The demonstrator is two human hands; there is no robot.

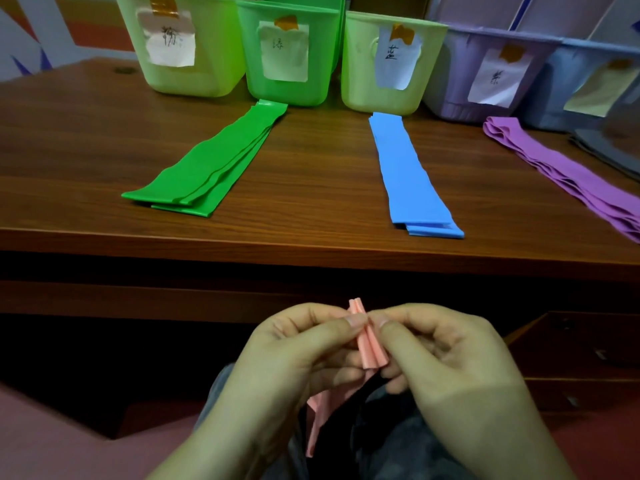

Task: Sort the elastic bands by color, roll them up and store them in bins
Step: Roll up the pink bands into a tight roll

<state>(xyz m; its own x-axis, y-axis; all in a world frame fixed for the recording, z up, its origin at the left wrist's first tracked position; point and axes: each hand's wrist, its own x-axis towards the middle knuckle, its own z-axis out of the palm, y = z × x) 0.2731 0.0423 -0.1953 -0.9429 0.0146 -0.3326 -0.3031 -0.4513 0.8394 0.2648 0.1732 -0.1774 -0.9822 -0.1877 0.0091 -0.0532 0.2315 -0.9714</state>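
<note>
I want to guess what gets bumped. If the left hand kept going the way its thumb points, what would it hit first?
Probably the right hand. The left hand points its thumb across at the pink band both hands pinch, and the right thumb sits just beyond that band. Depth is hard to judge here.

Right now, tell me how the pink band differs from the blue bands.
The pink band is pinched between the left hand and the right hand below the desk edge; the blue bands lie untouched on the desk. The pink band is bunched into pleats with its tail hanging down; the blue bands lie flat and straight in a stack. Both are still outside the bins.
</note>
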